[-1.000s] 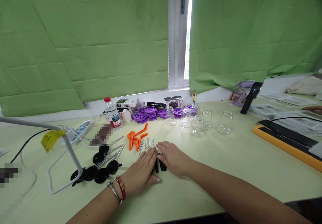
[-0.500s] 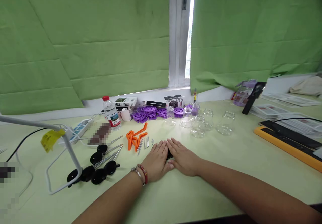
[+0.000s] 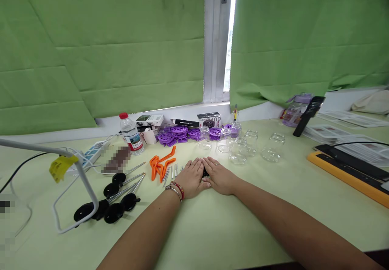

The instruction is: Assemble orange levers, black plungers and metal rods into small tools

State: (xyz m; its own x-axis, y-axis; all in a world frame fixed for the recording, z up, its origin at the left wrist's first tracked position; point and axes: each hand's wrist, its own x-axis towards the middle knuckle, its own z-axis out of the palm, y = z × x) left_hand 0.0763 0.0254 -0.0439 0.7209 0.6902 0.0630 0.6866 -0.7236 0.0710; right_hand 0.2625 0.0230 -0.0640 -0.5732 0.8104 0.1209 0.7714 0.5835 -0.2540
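My left hand (image 3: 192, 178) and my right hand (image 3: 221, 175) lie side by side on the table, palms down, their fingers stretched out flat and thumbs almost meeting. Between them a small black object (image 3: 205, 173) shows through the gap; most of it is covered, so its kind cannot be told. Just left of my left hand are several metal pins or screws (image 3: 172, 172) and a pile of orange plastic clamp-like parts (image 3: 160, 165). Beyond my fingers stand several clear glass jars (image 3: 238, 150).
At left, black round-ended parts with metal rods (image 3: 114, 213) lie near a white bent stand (image 3: 86, 181). Purple plastic parts (image 3: 178, 132), boxes (image 3: 149, 120) and a red-capped water bottle (image 3: 131, 136) line the back. A yellow-and-black bar (image 3: 346, 177) and papers (image 3: 361, 148) are at right.
My hands have moved slightly forward on the table, still flat around the black object. The camera view has shifted a little.
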